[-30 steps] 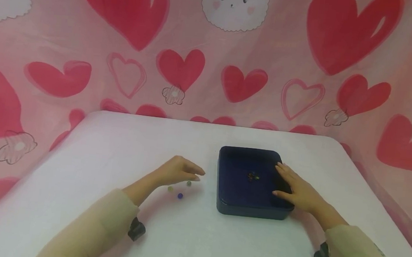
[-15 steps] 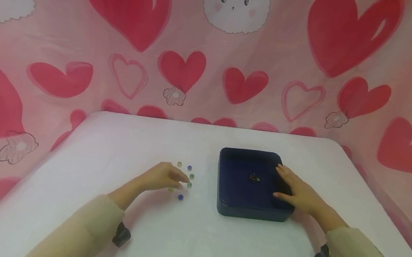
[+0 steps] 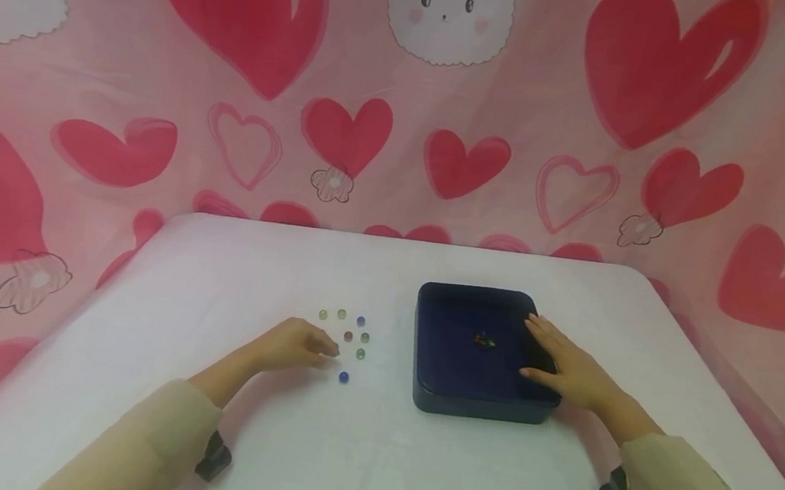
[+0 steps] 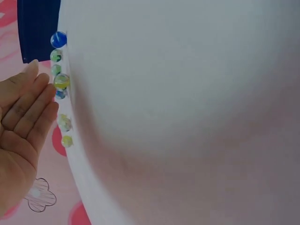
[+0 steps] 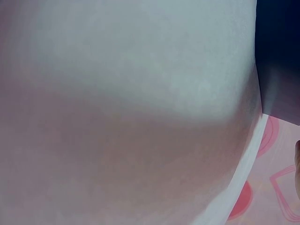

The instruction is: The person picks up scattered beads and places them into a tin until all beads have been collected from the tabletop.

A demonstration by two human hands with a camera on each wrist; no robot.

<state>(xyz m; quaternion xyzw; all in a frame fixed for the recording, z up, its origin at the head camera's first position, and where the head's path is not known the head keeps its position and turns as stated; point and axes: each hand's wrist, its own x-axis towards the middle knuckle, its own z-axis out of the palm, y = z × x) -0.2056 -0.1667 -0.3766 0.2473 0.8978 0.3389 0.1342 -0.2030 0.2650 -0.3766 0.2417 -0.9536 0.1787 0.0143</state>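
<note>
In the head view my left hand (image 3: pixel 299 345) is held just left of a loose group of glass marbles on the white table. Its fingers are relaxed and slightly bent, with nothing seen between them. The left wrist view shows a yellow-swirled marble (image 4: pixel 61 82) close by the fingertips; whether they touch cannot be told. Nearest in the head view lie a reddish marble (image 3: pixel 348 336), a green marble (image 3: pixel 361 354) and a blue marble (image 3: pixel 343 377). My right hand (image 3: pixel 568 368) rests over the right rim of a dark blue tray (image 3: pixel 483 405), fingers extended. Several marbles (image 3: pixel 484 340) lie together inside it.
More marbles sit further back, among them a yellowish marble (image 3: pixel 323 314) and another blue marble (image 3: pixel 361 322). The white table (image 3: pixel 371 464) ends at a pink curtain (image 3: pixel 402 143) printed with hearts. Dark wrist cameras hang under both sleeves.
My left hand has drawn back to the left, uncovering marbles it hid before. The right hand and the tray have stayed in place.
</note>
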